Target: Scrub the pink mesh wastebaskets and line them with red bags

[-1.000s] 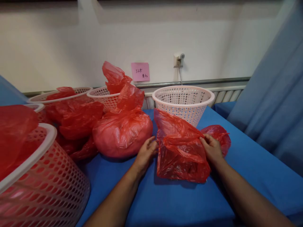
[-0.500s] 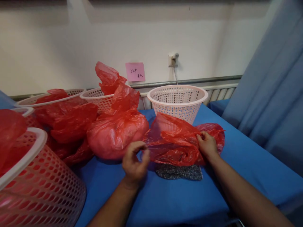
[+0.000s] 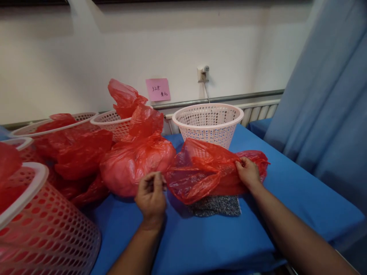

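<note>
A thin red plastic bag (image 3: 200,168) stretches sideways between my hands, over the blue-covered table. My right hand (image 3: 249,173) is closed on it towards its right end, thumb and fingers pinched. At its left edge my left hand (image 3: 151,198) is closed too, fingers curled and the film drawn out to the fingertips. Below the bag lies a folded piece of dark grey speckled cloth (image 3: 216,206), partly covered by it. Just left of the bag sits a filled red plastic bag (image 3: 137,160), its gathered top standing up.
Behind the bag stands a pink perforated basket (image 3: 208,133). More baskets with red bags crowd the left, including a large near basket (image 3: 65,225). A pink note (image 3: 158,89) and a socket (image 3: 203,74) are on the wall. A blue curtain (image 3: 323,95) hangs at the right.
My left hand has moved left and its fingers have closed, drawing the bag's left edge out. The bag looks more stretched. My right hand keeps its pinch; the whole view has shifted slightly.
</note>
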The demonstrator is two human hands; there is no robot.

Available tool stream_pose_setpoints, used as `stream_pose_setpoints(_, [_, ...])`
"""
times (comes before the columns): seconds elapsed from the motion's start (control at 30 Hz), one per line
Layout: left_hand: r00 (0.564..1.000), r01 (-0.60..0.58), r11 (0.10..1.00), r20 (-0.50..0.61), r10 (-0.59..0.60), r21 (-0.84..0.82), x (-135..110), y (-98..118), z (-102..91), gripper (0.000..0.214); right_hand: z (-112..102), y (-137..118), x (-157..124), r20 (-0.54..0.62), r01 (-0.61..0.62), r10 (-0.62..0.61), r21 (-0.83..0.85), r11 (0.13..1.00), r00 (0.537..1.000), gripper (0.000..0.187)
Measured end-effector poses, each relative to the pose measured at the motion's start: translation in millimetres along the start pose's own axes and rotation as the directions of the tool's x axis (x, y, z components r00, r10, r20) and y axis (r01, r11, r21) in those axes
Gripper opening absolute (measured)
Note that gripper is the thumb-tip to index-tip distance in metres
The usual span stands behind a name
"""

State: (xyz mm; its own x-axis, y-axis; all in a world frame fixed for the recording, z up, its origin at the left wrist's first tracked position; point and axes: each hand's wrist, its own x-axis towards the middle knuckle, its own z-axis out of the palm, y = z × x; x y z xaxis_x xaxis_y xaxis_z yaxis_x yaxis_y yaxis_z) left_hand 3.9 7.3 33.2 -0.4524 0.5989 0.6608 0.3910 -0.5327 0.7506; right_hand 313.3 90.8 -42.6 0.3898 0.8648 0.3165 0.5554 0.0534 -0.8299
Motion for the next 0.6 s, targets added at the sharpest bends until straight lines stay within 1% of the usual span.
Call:
stream_pose_setpoints(0.03, [0.998, 0.019, 1.000, -0.068, -0.020, -0.008, 3, 2, -1.8, 0.013, 1, -1, -1, 0.002, 0.004, -0.004, 0.000, 1.000, 1.000, 0.027])
stream_pose_setpoints(0.07, [0.997, -0.007, 1.000, -0.074, 0.008, 0.011, 3, 5, -2.0, 0.014, 2, -2, -2, 0.004, 0.009, -0.009, 0.003, 1.000, 1.000, 0.027])
stream_pose_setpoints(0.1, [0.997, -0.078, 0.995, -0.018, 0.079, 0.054, 0, 9, -0.6, 0.015, 3, -4, -4, 0.008, 0.014, -0.014, 0.010, 1.000, 1.000, 0.027])
stream_pose_setpoints(0.13, [0.980, -0.184, 0.978, 0.093, 0.174, 0.102, -6, 14, 2.4, 0.021, 5, -6, -6, 0.013, 0.021, -0.021, 0.021, 1.000, 1.000, 0.027])
stream_pose_setpoints(0.17, [0.934, -0.300, 0.944, 0.243, 0.261, 0.139, -13, 20, 6.8, 0.033, 6, -8, -8, 0.020, 0.029, -0.030, 0.037, 0.999, 0.999, 0.027])
stream_pose_setpoints(0.2, [0.857, -0.408, 0.899, 0.405, 0.318, 0.159, -21, 25, 12.0, 0.049, 6, -10, -11, 0.027, 0.040, -0.042, 0.057, 0.998, 0.999, 0.027])
stream_pose_setpoints(0.23, [0.778, -0.488, 0.854, 0.534, 0.332, 0.180, -28, 29, 17.2, 0.062, 6, -12, -13, 0.034, 0.052, -0.055, 0.077, 0.996, 0.998, 0.028])
stream_pose_setpoints(0.27, [0.710, -0.547, 0.813, 0.625, 0.325, 0.198, -34, 32, 21.6, 0.066, 5, -13, -14, 0.038, 0.063, -0.067, 0.095, 0.993, 0.997, 0.029])
stream_pose_setpoints(0.3, [0.670, -0.580, 0.786, 0.674, 0.311, 0.214, -37, 33, 24.3, 0.060, 4, -14, -15, 0.041, 0.073, -0.078, 0.110, 0.991, 0.996, 0.029])
stream_pose_setpoints(0.33, [0.650, -0.586, 0.781, 0.700, 0.295, 0.215, -38, 32, 24.5, 0.046, 2, -15, -15, 0.041, 0.080, -0.085, 0.119, 0.990, 0.996, 0.029])
stream_pose_setpoints(0.37, [0.650, -0.570, 0.797, 0.704, 0.287, 0.202, -37, 32, 21.9, 0.034, 1, -15, -15, 0.039, 0.083, -0.088, 0.124, 0.989, 0.995, 0.029])
stream_pose_setpoints(0.4, [0.672, -0.533, 0.826, 0.685, 0.281, 0.184, -35, 31, 16.3, 0.026, 0, -15, -14, 0.035, 0.082, -0.087, 0.124, 0.989, 0.996, 0.028])
stream_pose_setpoints(0.43, [0.717, -0.475, 0.863, 0.644, 0.266, 0.172, -32, 32, 8.3, 0.022, -1, -14, -13, 0.030, 0.079, -0.084, 0.122, 0.989, 0.996, 0.028])
stream_pose_setpoints(0.47, [0.783, -0.397, 0.902, 0.575, 0.236, 0.171, -28, 33, -1.5, 0.019, -2, -14, -12, 0.025, 0.076, -0.079, 0.119, 0.990, 0.997, 0.027])
stream_pose_setpoints(0.5, [0.859, -0.305, 0.935, 0.477, 0.187, 0.181, -25, 36, -12.3, 0.014, -2, -13, -11, 0.020, 0.072, -0.075, 0.115, 0.991, 0.997, 0.027])
stream_pose_setpoints(0.53, [0.927, -0.199, 0.964, 0.354, 0.126, 0.178, -23, 40, -23.2, 0.009, -2, -12, -10, 0.016, 0.070, -0.072, 0.112, 0.991, 0.997, 0.026])
stream_pose_setpoints(0.57, [0.974, -0.086, 0.986, 0.222, 0.053, 0.140, -20, 45, -33.2, 0.004, -2, -12, -9, 0.014, 0.068, -0.070, 0.111, 0.992, 0.997, 0.026])
stream_pose_setpoints(0.6, [0.994, 0.011, 0.998, 0.106, -0.018, 0.061, -18, 51, -41.6, 0.008, -2, -12, -10, 0.014, 0.067, -0.069, 0.112, 0.991, 0.997, 0.025])
